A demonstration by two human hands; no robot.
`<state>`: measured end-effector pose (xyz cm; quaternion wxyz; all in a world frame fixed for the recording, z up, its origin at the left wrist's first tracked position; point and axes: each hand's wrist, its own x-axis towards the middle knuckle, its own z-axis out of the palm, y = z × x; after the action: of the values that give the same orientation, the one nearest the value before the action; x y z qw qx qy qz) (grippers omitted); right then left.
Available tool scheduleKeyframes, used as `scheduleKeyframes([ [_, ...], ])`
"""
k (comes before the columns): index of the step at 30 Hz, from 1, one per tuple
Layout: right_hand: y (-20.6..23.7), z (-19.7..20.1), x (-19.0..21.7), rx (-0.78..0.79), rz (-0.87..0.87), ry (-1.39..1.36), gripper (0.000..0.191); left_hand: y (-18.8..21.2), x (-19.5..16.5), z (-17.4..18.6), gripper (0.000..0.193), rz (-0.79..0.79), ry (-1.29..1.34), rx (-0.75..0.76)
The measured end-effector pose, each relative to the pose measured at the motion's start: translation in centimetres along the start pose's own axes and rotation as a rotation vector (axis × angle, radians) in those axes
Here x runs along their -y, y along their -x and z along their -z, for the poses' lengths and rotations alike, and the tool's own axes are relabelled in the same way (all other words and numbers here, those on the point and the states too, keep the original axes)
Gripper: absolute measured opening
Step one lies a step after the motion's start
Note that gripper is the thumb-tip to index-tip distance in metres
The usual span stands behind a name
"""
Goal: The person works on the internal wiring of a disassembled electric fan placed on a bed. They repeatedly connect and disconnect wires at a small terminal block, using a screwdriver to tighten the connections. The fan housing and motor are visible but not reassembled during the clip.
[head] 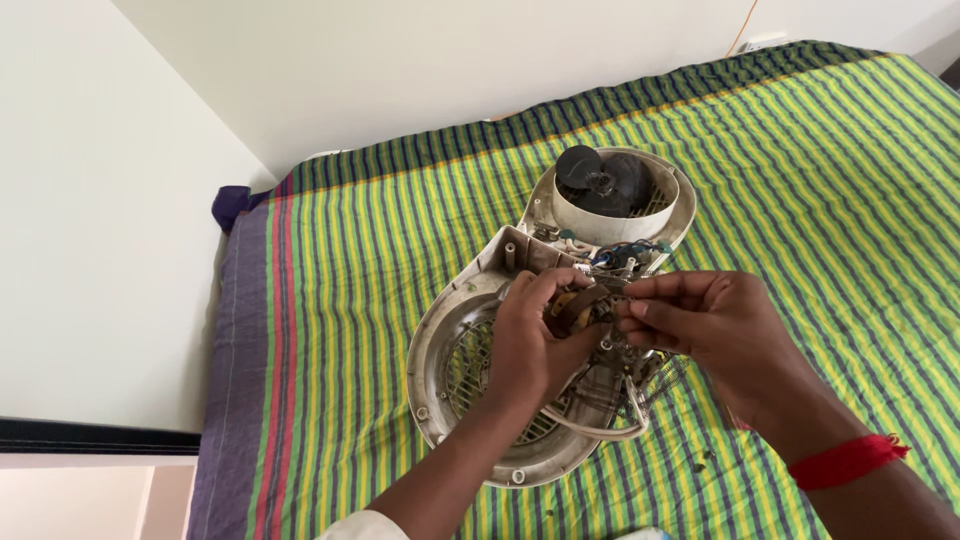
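Observation:
An opened cream plastic appliance housing (440,360) lies on the striped bed, with a round grille section near me and a round chamber holding a black fan wheel (597,183) at the far end. My left hand (535,345) and my right hand (705,325) meet above the grille. Together they grip a small metal heating-coil part (582,303) with wires hanging from it. My left fingers curl round its left side; my right fingertips pinch its right end. A red thread band (848,460) circles my right wrist.
The bed is covered by a green, yellow and dark striped sheet (330,300). A white wall (100,220) runs along the left and the back. Coloured wires (625,255) sit between the two round sections of the housing.

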<state>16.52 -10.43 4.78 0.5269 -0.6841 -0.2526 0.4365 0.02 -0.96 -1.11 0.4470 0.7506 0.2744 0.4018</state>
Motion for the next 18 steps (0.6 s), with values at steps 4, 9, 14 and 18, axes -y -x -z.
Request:
scheduleKeyframes([
  [4, 1.1, 0.7, -0.8, -0.026, 0.226, -0.083, 0.022, -0.2, 0.5, 0.3, 0.045, 0.116, -0.031, 0.073],
  [9, 4.6, 3.3, -5.5, -0.372, 0.365, 0.017, 0.02, -0.3, 1.3, 0.8, 0.047, 0.042, -0.031, 0.106],
  [14, 7.8, 3.3, -13.5, -0.449, 0.221, 0.018, 0.019, -0.4, 1.5, 1.4, 0.048, 0.021, 0.016, 0.132],
  [18, 8.6, 1.2, -18.2, -0.335, 0.008, 0.257, 0.015, -0.5, 1.2, 1.6, 0.048, 0.084, -0.001, 0.151],
])
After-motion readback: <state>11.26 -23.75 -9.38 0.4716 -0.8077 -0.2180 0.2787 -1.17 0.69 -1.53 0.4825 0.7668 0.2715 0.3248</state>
